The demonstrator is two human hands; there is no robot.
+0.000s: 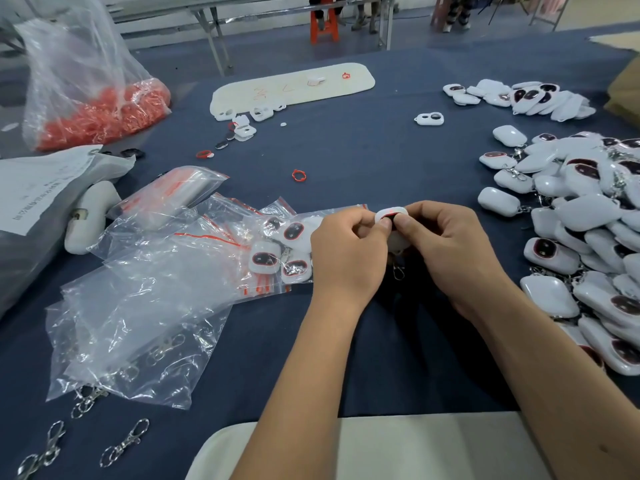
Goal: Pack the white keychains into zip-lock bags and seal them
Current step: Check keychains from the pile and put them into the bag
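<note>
Loose metal clasps (124,441) lie nearest the viewer at the lower left of the table (346,150), which is covered in dark blue cloth.

1. Left zone. A large clear bag of orange rings (100,112) stands at the far left. Nearer, empty zip-lock bags (138,306) with red seal strips lie in a loose heap.

2. Centre-left zone. Several packed bags (277,251), each holding a white keychain with a dark oval window, lie just beside the left hand. Judged by this small group, only a few units are complete.

3. Centre zone. The left hand (346,258) and the right hand (446,251) meet over one white keychain (391,216). Both grips are closed on it: thumbs and forefingers pinch its upper edge, and its clasp hangs below the hands. A clear bag with a red strip extends leftward behind the left hand; whether the keychain is already inside it cannot be told.

4. Right zone. A large pile of unpacked keychains (581,220) fills the right edge, and a smaller group (519,98) lies farther back.

Assessment: the task is at an early stage. Most of the stock remains to be bagged and sealed.
</note>
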